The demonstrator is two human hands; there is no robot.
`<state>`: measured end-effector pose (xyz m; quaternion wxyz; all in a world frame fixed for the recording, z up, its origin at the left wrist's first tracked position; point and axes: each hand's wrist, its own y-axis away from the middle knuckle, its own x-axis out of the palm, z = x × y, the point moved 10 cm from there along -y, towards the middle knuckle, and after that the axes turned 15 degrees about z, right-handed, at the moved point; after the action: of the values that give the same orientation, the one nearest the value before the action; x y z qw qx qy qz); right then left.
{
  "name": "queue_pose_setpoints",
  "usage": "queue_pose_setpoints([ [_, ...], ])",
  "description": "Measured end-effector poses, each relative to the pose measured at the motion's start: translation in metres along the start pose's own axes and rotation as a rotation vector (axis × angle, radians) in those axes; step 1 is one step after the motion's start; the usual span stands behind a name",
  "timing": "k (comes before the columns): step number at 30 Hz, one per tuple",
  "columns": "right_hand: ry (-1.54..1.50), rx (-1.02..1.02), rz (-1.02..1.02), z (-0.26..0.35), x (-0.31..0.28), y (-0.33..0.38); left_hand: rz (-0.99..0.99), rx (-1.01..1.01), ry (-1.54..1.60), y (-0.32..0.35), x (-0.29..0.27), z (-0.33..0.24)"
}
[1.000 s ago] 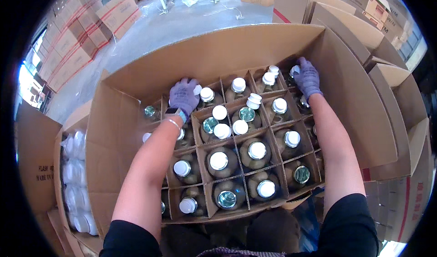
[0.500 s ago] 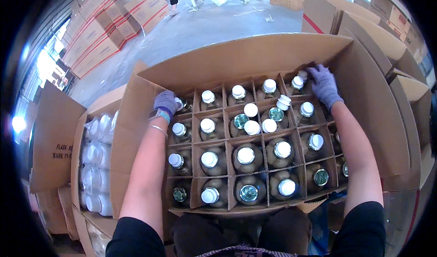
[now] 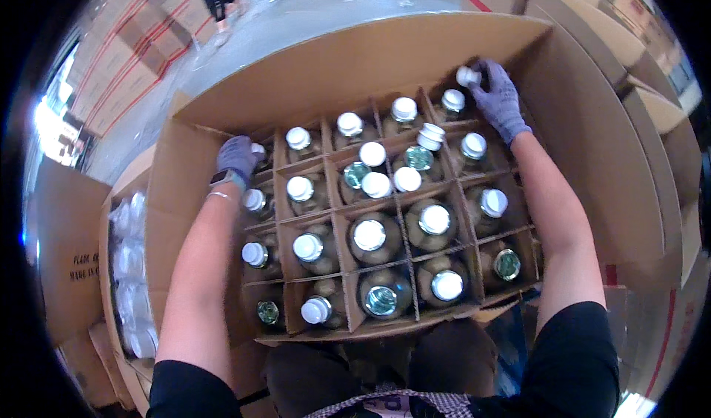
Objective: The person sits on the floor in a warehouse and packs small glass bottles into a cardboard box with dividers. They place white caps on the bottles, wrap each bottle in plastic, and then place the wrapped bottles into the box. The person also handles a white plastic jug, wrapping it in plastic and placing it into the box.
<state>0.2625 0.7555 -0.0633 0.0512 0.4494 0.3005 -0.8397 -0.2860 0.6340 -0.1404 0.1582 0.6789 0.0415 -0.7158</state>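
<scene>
Up at the far right corner, right hand (image 3: 498, 98), in a purple-grey glove, fingers (image 3: 485, 72) curled and pinched on a white cap (image 3: 466, 76); the cap sits at the fingertips, over the corner cell. Whether the cap is seated on its bottle or lifted clear, cannot tell. Just beside those fingers, toward the person, a capped bottle (image 3: 452, 101) stands in the next cell.

Left hand (image 3: 237, 157), same glove, fingers bent down over the far left corner cell, closed about a white-capped bottle top (image 3: 257, 151) that shows at the fingertips; grip mostly hidden by the back of the hand. A watch band and a thin bracelet on that wrist.

Between the two hands: cardboard dividers (image 3: 404, 218) splitting the carton into cells, each holding an upright brown glass bottle. Most wear white caps; a few are uncapped, glass mouths showing greenish, e.g. one (image 3: 381, 300) in the near row. Loose white caps (image 3: 390, 182) lie on the dividers mid-grid.

Outward: large open cardboard carton (image 3: 355, 62), flaps spread. Beyond the left hand, a second open box (image 3: 67, 248) with clear wrapped containers (image 3: 132, 270). Further off, grey floor (image 3: 244, 40), stacked boxes both sides.
</scene>
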Motion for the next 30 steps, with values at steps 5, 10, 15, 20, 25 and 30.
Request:
queue_pose_setpoints([
  [5, -0.252, 0.1, 0.347, 0.037, -0.028, 0.071, 0.302, 0.056, -0.257, 0.003, -0.013, -0.037],
  [10, -0.242, 0.067, 0.584, 0.089, -0.055, 0.153, -0.216, 0.554, 0.075, 0.054, -0.094, -0.215],
  [15, -0.39, 0.012, 0.721, 0.125, -0.08, 0.205, -0.204, 0.865, -0.009, 0.041, -0.07, -0.334],
  [20, -0.094, 0.253, 0.807, 0.11, -0.071, 0.253, -0.022, 0.704, -0.007, 0.007, -0.044, -0.344],
  [25, 0.223, 0.245, 0.954, 0.122, -0.05, 0.261, -0.165, 0.652, 0.25, 0.023, -0.087, -0.326],
  [30, 0.354, 0.01, 1.16, 0.125, -0.017, 0.249, -0.175, 0.581, 0.758, 0.071, -0.105, -0.263],
])
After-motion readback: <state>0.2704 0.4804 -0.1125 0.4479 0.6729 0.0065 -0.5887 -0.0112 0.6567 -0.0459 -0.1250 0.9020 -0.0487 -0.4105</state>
